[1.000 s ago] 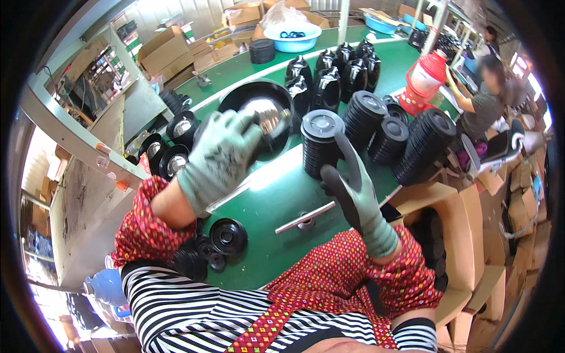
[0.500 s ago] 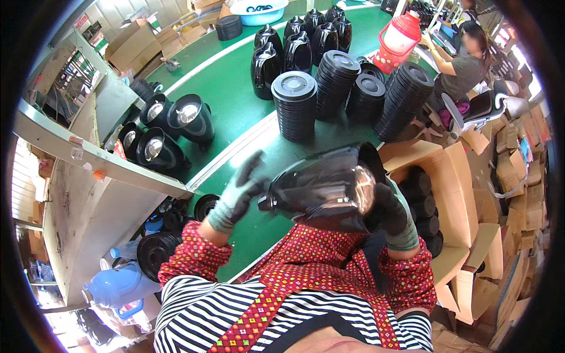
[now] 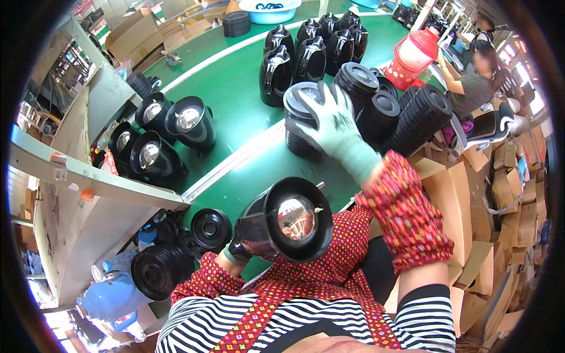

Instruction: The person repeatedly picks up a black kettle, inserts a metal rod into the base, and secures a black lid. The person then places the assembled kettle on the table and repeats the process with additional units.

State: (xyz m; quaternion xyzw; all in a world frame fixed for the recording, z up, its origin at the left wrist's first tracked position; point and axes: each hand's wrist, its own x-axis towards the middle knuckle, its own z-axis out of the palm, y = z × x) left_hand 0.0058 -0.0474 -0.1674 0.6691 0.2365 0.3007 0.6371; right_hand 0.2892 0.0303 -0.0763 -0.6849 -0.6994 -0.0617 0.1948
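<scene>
A glossy black thermos jug (image 3: pixel 259 226) lies tilted in front of me, its wide open end toward me with a rounded silver liner (image 3: pixel 296 219) inside. My left hand (image 3: pixel 238 252), in a dark-palmed glove, holds it at the lower left; its fingers are mostly hidden by the jug. Over a stack of round black caps (image 3: pixel 297 132), my right hand (image 3: pixel 336 120) in a pale green glove reaches with fingers spread. Its fingertips are at the top cap (image 3: pixel 303 94); I cannot tell whether they press on it.
More cap stacks (image 3: pixel 385 115) stand to the right, with upright black jugs (image 3: pixel 310 59) behind. Several open-ended jugs (image 3: pixel 188 120) sit at left. A red-and-white container (image 3: pixel 410 56) is at the back right near a seated person. An open carton (image 3: pixel 450 194) stands at my right.
The jug has turned from lying sideways to showing its open end toward me. My left hand now holds it; my right hand has let go and moved forward to the cap stack.
</scene>
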